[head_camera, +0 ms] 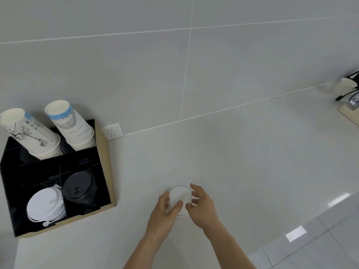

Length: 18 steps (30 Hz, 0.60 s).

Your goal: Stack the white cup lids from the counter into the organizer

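A white cup lid (180,196) sits on the white counter, low in the middle of the view. My left hand (165,212) grips its left edge, thumb over the top. My right hand (202,205) curls around its right edge with fingers touching the rim. The black organizer (107,171) stands at the left against the wall. Its front left compartment holds a stack of white lids (45,205). Black lids (79,188) fill the compartment to the right of it.
Two stacks of upside-down paper cups (68,126) lean in the organizer's back compartments. A wall socket (112,131) is just right of the organizer. At the far right stand a white cup (346,85) and a black cable. The counter edge runs along the lower right.
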Each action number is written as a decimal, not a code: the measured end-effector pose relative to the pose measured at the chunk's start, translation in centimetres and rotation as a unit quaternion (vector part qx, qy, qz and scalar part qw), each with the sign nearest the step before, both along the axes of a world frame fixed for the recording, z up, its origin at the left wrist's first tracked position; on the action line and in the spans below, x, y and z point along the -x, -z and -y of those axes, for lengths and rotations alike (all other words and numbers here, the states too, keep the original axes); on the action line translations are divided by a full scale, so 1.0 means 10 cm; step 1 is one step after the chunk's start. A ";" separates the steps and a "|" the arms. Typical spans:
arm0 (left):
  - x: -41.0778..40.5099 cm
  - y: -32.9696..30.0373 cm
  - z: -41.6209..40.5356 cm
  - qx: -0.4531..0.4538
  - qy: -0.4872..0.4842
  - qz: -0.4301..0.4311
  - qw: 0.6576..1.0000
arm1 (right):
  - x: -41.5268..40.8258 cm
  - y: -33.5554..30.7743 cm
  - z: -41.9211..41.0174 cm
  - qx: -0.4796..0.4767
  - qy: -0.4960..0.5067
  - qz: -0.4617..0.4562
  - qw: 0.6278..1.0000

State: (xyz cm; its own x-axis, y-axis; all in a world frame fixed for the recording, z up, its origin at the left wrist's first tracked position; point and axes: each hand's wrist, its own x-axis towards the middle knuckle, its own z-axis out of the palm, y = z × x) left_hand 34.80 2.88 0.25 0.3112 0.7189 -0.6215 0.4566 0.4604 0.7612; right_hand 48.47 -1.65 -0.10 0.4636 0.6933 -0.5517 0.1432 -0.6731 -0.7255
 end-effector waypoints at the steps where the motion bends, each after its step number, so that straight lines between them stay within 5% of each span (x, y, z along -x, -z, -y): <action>1: 0.04 -0.03 -0.02 -0.011 -0.005 -0.005 1.000 | 0.01 -0.03 -0.02 -0.008 0.004 -0.003 1.000; 18: 1.62 -0.74 -0.56 -0.145 -0.136 0.032 0.979 | 1.46 -0.82 -0.83 -0.138 -0.092 0.033 0.986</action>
